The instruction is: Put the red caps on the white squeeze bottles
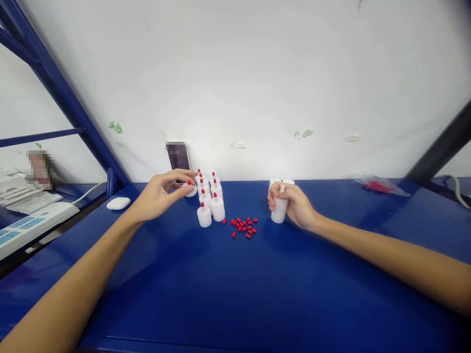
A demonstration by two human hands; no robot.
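Observation:
My left hand (pixel 162 193) reaches to the far left of the group of bottles, its thumb and fingers curled about a small white bottle (pixel 190 191) with a red tip cap. Beside it, several white squeeze bottles (pixel 204 217) with red-capped nozzles stand upright in two rows. My right hand (pixel 294 202) is wrapped round another white bottle (pixel 279 213); its top is partly hidden by the fingers. White bottle tops (pixel 288 181) show just behind that hand. Between the hands, loose red caps (pixel 243 226) lie scattered on the blue table (pixel 235 289).
A phone (pixel 179 157) leans on the wall behind the left bottles. At the left lie a white mouse (pixel 118 203) and a power strip (pixel 33 224). A clear bag of red caps (pixel 380 186) rests at the back right. Blue frame posts (pixel 69 93) flank the table.

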